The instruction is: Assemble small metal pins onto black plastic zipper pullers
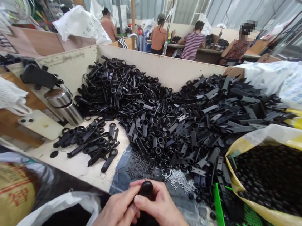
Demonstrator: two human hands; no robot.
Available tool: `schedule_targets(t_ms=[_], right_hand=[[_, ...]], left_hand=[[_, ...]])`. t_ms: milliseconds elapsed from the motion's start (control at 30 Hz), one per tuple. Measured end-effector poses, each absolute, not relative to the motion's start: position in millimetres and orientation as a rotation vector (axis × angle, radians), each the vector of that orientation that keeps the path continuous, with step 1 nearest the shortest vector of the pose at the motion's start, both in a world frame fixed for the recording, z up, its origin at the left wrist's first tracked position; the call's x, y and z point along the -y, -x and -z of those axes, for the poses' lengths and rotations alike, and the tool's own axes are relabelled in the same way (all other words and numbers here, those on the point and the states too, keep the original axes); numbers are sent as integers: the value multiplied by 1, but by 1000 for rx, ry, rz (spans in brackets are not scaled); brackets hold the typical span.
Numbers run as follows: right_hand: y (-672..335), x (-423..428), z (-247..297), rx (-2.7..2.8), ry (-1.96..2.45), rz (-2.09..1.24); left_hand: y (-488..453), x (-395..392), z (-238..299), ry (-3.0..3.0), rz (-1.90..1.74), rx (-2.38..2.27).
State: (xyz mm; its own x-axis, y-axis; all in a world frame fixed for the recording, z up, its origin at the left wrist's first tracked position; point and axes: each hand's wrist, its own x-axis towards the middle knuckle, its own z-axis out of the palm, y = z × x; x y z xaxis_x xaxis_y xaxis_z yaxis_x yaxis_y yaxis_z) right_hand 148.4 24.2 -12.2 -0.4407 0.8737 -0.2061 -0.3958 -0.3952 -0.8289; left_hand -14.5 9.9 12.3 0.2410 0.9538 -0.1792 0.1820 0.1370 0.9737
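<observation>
Close to me at the work table's front edge, my left hand [120,208] and my right hand [162,206] are closed together around a black plastic part [147,188]. Its round, cap-like end points up between the thumbs and fingers; the rest is hidden by my hands. Just beyond them lie a heap of small dark screws [141,165] and a heap of shiny silver screws [180,180]. Several long black parts with ring ends [94,141] lie to the left. A large pile of loose black plastic pieces [151,113] rises behind.
A yellow-white sack [233,155] of small round black pieces stands at right, beside a green crate [219,210]. At left are a steel flask [69,108] and a phone [44,125]. An open white bag [57,204] sits in front. Several people work along the far bench.
</observation>
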Motion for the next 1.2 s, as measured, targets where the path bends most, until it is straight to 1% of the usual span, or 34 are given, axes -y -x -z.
schedule_targets(t_ms=[100, 267, 367, 467, 600, 700, 767, 967, 1200], right_hand=[[-151, -19, 14, 915, 892, -1894], [-144, -17, 25, 852, 930, -1857], [-136, -22, 27, 814, 950, -1858], [-132, -29, 23, 833, 980, -1850], [-135, -34, 18, 908, 1060, -1646], [-137, -33, 18, 1010, 1197, -1437], [-135, -32, 18, 1162, 1262, -1363], [-121, -34, 11, 1355, 1242, -1407], [-110, -29, 22, 1263, 1331, -1381]], left_hand=[[16, -4, -12, -1394, -795, -1211], [14, 0, -7, -1320, -793, -1258], [14, -2, 0, -1157, -808, -1258], [15, -7, 5, -836, -887, -1216], [17, -16, -2, -543, -1014, -1167], [17, -23, -9, -516, -1141, -1167], [16, -26, -10, -521, -1196, -1168], [17, -27, -1, -507, -1264, -1166], [22, -22, 7, -415, -1148, -1097]])
